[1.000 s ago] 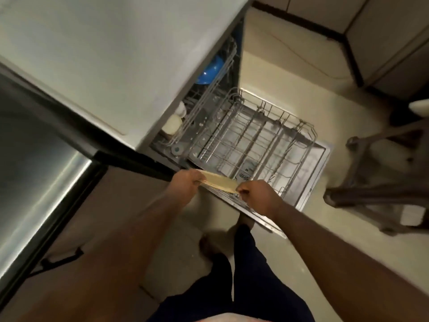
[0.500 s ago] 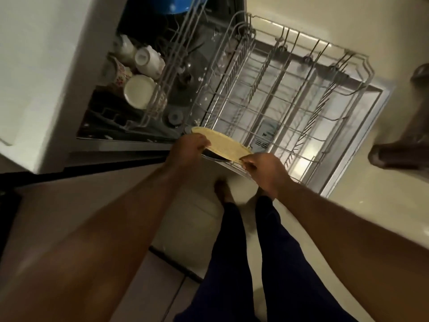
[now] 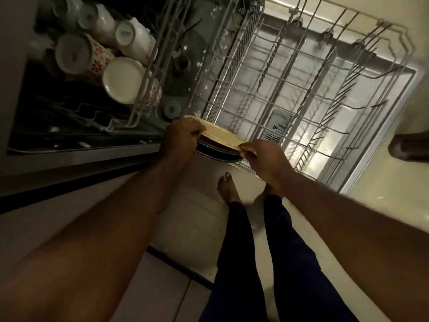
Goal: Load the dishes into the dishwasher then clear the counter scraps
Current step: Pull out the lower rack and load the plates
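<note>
A pale yellow plate (image 3: pixel 220 134) with a dark plate (image 3: pixel 216 151) stacked beneath it is held at the near edge of the pulled-out lower dishwasher rack (image 3: pixel 301 89). My left hand (image 3: pixel 180 141) grips the stack's left rim. My right hand (image 3: pixel 262 159) pinches its right rim. The lower rack's wire tines carry no dishes. The upper rack (image 3: pixel 148 73) to the left holds several mugs and cups (image 3: pixel 120 80) lying on their sides.
The open dishwasher door (image 3: pixel 380 126) lies flat under the lower rack. My bare feet (image 3: pixel 228 189) and dark trousers stand on the cream floor right beside the door. A dark piece of furniture (image 3: pixel 408 147) juts in at the right edge.
The view has swung down and closer over the dishwasher. Both hands have carried the stacked plates to the lower rack's near edge, and the dark plate beneath now shows.
</note>
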